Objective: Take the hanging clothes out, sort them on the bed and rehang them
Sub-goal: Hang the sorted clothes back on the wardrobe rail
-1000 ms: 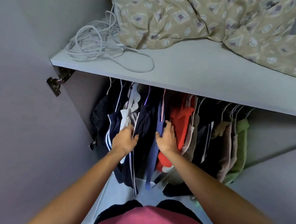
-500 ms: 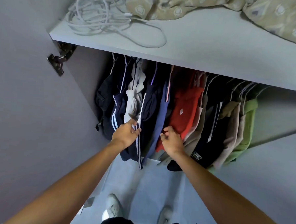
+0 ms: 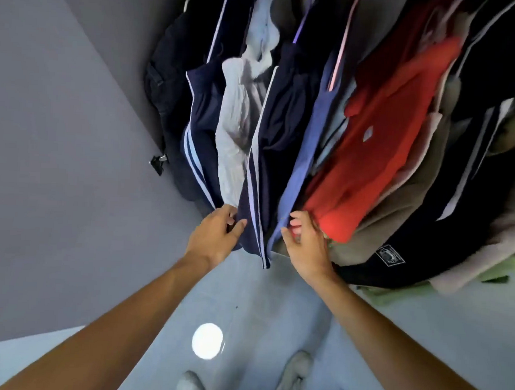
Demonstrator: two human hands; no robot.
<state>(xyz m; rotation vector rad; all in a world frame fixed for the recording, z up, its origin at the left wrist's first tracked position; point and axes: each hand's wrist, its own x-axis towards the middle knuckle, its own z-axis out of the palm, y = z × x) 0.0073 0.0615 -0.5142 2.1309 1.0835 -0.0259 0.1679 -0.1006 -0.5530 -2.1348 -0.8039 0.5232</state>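
Several garments hang close together in the open wardrobe. My left hand (image 3: 218,234) pinches the lower hem of a navy garment with white stripes (image 3: 270,153), just right of a white shirt (image 3: 236,125). My right hand (image 3: 306,242) has its fingers curled round the bottom edge of a blue garment (image 3: 309,150), beside a red shirt (image 3: 381,135). Dark and beige clothes (image 3: 422,215) hang further right, and a black garment (image 3: 167,79) hangs at the far left.
The grey wardrobe door (image 3: 58,154) stands open on the left with a metal hinge (image 3: 158,162) on it. The pale floor (image 3: 274,315) below shows a light reflection (image 3: 207,340) and my two white shoes (image 3: 291,375).
My view has tipped down, so the shelf with the cable and bedding is out of sight. Both hands slid down the clothes to their lower hems.
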